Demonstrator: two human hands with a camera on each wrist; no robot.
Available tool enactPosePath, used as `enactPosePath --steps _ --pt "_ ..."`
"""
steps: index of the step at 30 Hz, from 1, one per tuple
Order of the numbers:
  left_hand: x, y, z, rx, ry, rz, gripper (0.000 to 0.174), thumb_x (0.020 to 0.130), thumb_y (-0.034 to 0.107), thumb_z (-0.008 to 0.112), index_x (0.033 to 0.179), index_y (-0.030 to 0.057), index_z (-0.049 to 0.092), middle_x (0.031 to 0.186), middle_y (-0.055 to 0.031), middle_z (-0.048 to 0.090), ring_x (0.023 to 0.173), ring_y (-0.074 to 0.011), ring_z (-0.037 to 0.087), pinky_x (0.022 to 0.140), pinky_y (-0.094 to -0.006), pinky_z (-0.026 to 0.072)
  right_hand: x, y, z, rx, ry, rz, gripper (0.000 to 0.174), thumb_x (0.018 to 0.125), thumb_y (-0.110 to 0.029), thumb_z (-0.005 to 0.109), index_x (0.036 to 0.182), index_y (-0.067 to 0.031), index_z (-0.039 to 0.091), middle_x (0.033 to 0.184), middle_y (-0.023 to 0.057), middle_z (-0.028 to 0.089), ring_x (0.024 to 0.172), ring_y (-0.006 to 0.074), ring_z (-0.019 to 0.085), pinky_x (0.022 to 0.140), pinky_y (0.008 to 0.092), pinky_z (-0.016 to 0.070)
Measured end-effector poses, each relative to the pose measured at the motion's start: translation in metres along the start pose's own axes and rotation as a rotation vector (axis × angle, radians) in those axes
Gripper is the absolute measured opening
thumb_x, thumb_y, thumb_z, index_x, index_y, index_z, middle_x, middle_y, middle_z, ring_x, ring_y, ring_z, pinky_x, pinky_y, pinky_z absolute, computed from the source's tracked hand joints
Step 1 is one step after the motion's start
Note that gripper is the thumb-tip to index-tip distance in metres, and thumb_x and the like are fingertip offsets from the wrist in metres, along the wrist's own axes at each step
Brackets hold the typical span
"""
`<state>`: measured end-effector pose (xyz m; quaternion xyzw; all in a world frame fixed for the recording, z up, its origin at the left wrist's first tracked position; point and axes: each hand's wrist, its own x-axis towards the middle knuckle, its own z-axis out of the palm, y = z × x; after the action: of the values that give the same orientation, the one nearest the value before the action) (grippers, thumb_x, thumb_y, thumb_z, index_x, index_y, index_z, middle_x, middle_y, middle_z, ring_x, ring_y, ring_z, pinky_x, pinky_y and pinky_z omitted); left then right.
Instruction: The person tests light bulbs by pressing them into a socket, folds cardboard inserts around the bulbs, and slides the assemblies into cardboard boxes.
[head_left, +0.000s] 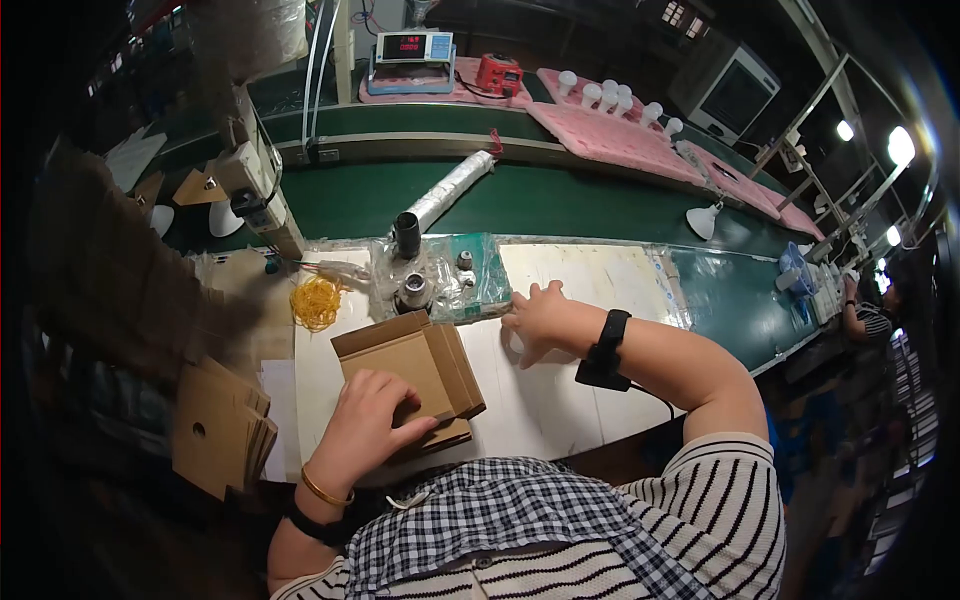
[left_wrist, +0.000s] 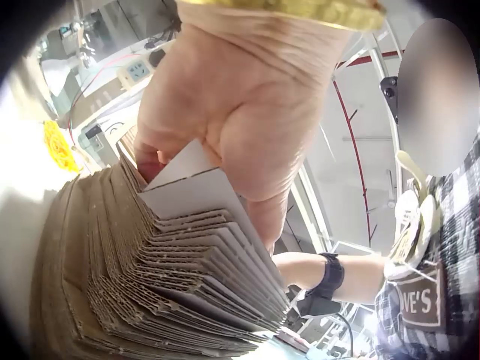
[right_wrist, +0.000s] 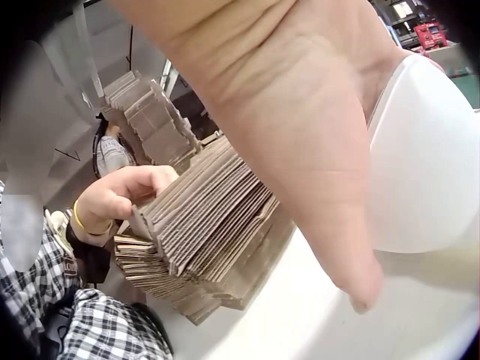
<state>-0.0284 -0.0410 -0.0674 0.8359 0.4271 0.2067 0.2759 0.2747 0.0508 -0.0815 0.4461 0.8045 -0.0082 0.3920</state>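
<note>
A stack of folded brown cardboard (head_left: pixel 455 375) lies at the front of the white work surface. My left hand (head_left: pixel 365 425) is on its near left part, fingers curled and thumb across the top piece. Seen from the left wrist, the fingers of that hand (left_wrist: pixel 232 105) go behind a pale flap (left_wrist: pixel 199 196) of the stacked cardboard (left_wrist: pixel 172 292). To the right of the stack, my right hand (head_left: pixel 548 322) grips a white rounded object (right_wrist: pixel 424 161), its thumb pointing down beside it in the right wrist view. The object's far side is hidden by the hand.
Behind the stack stand metal fittings (head_left: pixel 413 292) on a plastic-wrapped plate, with yellow bands (head_left: pixel 316 303) to their left. More cardboard (head_left: pixel 215 430) lies front left. Farther back are a wrapped tube (head_left: pixel 450 192), a meter (head_left: pixel 411 62) and several white bulbs (head_left: pixel 607 98) on pink foam.
</note>
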Motion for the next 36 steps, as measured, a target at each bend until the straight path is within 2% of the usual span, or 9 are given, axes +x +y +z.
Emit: enactPosePath --steps 4,7,11,13,16,24,30,33,36 --pt "-0.002 -0.002 0.000 0.012 0.034 0.034 0.032 0.079 0.032 0.076 0.092 0.0062 0.063 0.096 -0.0092 0.059 0.099 -0.0301 0.052 0.092 -0.0401 0.0417 -0.009 0.013 -0.004 0.211 -0.141 0.096 0.076 0.071 -0.054 0.070 0.138 -0.0222 0.054 0.142 0.0151 0.047 0.128 0.0384 0.046 0.098 0.0655 0.0355" --pt "-0.005 -0.006 0.004 -0.005 0.074 0.049 0.033 0.079 0.033 0.076 0.092 0.0066 0.063 0.095 -0.0094 0.059 0.099 -0.0301 0.052 0.091 -0.0401 0.0418 -0.018 0.032 -0.011 0.354 -0.042 0.122 0.071 0.075 -0.053 0.064 0.143 -0.0385 0.048 0.153 0.0159 0.036 0.133 0.0414 0.041 0.103 0.0628 0.0322" --pt "-0.006 -0.008 0.006 -0.016 0.111 0.059 0.032 0.079 0.034 0.076 0.092 0.0075 0.063 0.095 -0.0084 0.059 0.097 -0.0297 0.051 0.090 -0.0402 0.0420 -0.028 0.045 -0.039 0.459 0.272 0.134 0.074 0.073 -0.047 0.066 0.144 -0.0384 0.047 0.155 0.0203 0.032 0.135 0.0424 0.038 0.103 0.0621 0.0323" --pt "-0.005 -0.007 0.004 -0.009 0.073 0.037 0.032 0.079 0.035 0.075 0.092 0.0081 0.064 0.094 -0.0073 0.059 0.096 -0.0290 0.051 0.089 -0.0399 0.0420 -0.019 0.042 -0.036 0.540 0.809 0.187 0.075 0.071 -0.044 0.069 0.143 -0.0376 0.048 0.153 0.0237 0.033 0.135 0.0416 0.037 0.102 0.0595 0.0328" --pt "-0.006 -0.007 0.005 -0.012 0.080 0.044 0.032 0.080 0.035 0.075 0.092 0.0085 0.064 0.093 -0.0065 0.058 0.096 -0.0283 0.051 0.089 -0.0395 0.0419 0.001 0.034 -0.033 0.587 1.070 0.188 0.074 0.071 -0.043 0.070 0.142 -0.0375 0.049 0.151 0.0246 0.035 0.135 0.0412 0.037 0.102 0.0563 0.0330" --pt "-0.002 0.004 -0.001 0.017 0.089 0.031 0.029 0.078 0.032 0.076 0.087 0.0074 0.064 0.098 -0.0081 0.058 0.097 -0.0281 0.052 0.090 -0.0395 0.0430 0.029 0.030 -0.044 0.503 1.082 0.203 0.075 0.070 -0.039 0.072 0.142 -0.0356 0.050 0.150 0.0237 0.036 0.134 0.0388 0.038 0.102 0.0530 0.0338" --pt "-0.001 0.006 -0.004 0.023 0.039 0.052 0.026 0.076 0.029 0.078 0.081 0.0065 0.065 0.101 -0.0082 0.059 0.097 -0.0277 0.054 0.090 -0.0395 0.0439 0.033 0.029 -0.046 0.452 1.127 0.207 0.060 0.070 -0.042 0.071 0.125 -0.0241 0.060 0.142 0.0153 0.046 0.127 0.0371 0.042 0.089 0.0528 0.0401" --pt "-0.003 0.007 -0.005 0.034 0.033 0.086 0.026 0.075 0.028 0.079 0.081 0.0071 0.065 0.101 -0.0073 0.060 0.097 -0.0275 0.054 0.089 -0.0399 0.0438 0.036 0.031 -0.044 0.470 1.051 0.204 0.079 0.066 -0.045 0.072 0.141 -0.0400 0.049 0.149 0.0206 0.038 0.131 0.0420 0.038 0.091 0.0579 0.0392" --pt "-0.005 0.010 -0.005 0.044 0.033 0.133 0.020 0.075 0.025 0.078 0.081 0.0096 0.067 0.100 -0.0059 0.062 0.098 -0.0275 0.057 0.086 -0.0410 0.0434 0.033 0.028 -0.046 0.440 1.154 0.233 0.060 0.070 -0.040 0.071 0.128 -0.0264 0.059 0.139 0.0130 0.048 0.127 0.0366 0.041 0.088 0.0538 0.0411"
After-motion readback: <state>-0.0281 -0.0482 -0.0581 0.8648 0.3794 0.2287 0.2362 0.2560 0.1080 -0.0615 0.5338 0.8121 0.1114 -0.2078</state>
